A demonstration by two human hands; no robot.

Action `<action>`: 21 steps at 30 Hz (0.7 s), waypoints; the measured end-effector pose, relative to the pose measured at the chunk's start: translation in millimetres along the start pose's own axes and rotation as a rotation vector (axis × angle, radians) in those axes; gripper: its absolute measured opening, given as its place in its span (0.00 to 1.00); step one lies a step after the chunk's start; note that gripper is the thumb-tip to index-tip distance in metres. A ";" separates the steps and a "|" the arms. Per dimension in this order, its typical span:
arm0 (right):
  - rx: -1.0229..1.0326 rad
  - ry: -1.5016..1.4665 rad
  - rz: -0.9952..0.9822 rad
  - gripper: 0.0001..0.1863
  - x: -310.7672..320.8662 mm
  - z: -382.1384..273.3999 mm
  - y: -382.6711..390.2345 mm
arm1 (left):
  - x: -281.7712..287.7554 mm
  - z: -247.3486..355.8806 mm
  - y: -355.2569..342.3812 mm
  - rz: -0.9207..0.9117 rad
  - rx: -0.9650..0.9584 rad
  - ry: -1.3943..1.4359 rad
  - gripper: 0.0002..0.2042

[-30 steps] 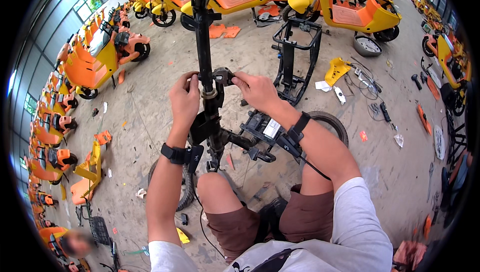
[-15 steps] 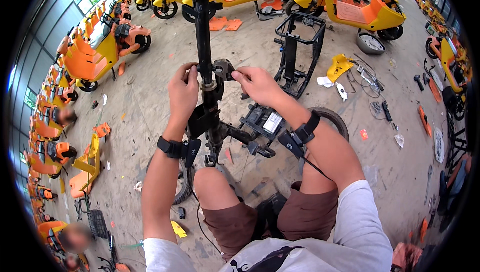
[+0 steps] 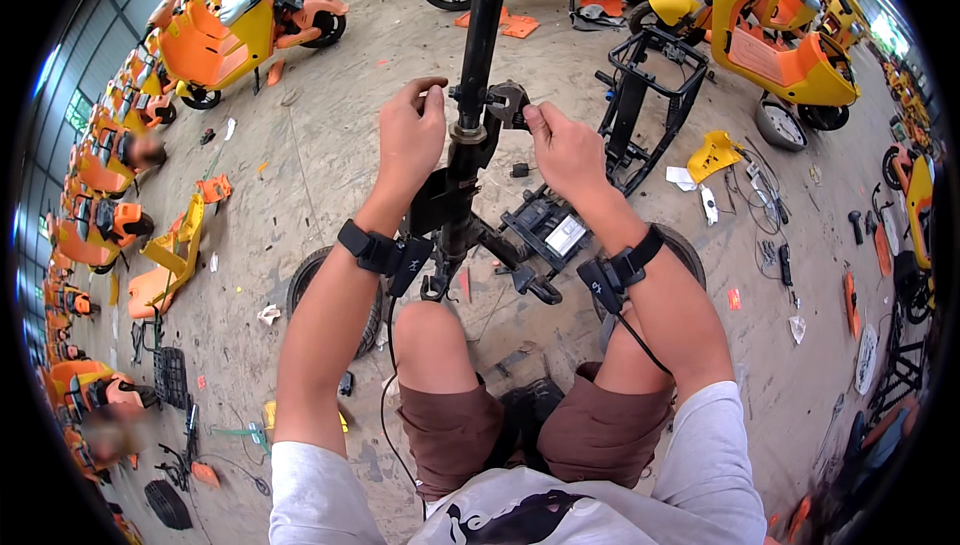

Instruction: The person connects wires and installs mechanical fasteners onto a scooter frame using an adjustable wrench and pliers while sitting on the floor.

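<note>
A black steering column [image 3: 487, 25] stands upright between my hands, with a metal collar [image 3: 467, 133] around it. In my right hand [image 3: 568, 150] is a dark adjustable wrench [image 3: 511, 107], its head against the column's right side, just above the collar. The wrench's jaws meet a small part there that I cannot make out. My left hand [image 3: 410, 145] is raised just left of the column, thumb and fingers apart, holding nothing that shows. Below the collar, a black box-like bracket [image 3: 440, 207] is fixed to the column.
A bare black frame [image 3: 650, 95] lies ahead, right of the column. Wheels [image 3: 335, 290] flank my knees. Yellow-orange scooters [image 3: 215, 45] line the left and far sides. A yellow panel [image 3: 714, 156], a cable bundle [image 3: 762, 195] and tools lie on the floor at right.
My left hand has drawn slightly away from the column, its fingers now apart. The wrench remains in my right hand beside the column. The whole view has shifted.
</note>
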State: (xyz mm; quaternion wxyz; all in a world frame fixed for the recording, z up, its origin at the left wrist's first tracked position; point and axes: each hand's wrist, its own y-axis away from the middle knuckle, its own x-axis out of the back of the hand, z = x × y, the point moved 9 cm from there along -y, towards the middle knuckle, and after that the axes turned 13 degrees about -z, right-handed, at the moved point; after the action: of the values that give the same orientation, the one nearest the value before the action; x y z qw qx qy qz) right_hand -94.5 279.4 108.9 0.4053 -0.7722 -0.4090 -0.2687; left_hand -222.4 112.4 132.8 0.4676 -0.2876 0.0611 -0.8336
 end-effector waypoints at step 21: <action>-0.209 -0.192 -0.360 0.37 -14.9 19.0 -11.3 | 2.3 5.3 6.2 0.007 0.000 -0.058 0.14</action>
State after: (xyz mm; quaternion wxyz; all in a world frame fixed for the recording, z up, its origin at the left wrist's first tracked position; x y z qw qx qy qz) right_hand -110.3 293.2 92.4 0.2277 -0.7467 -0.5467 -0.3028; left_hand -215.8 107.9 135.9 0.4723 -0.3114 0.0486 -0.8232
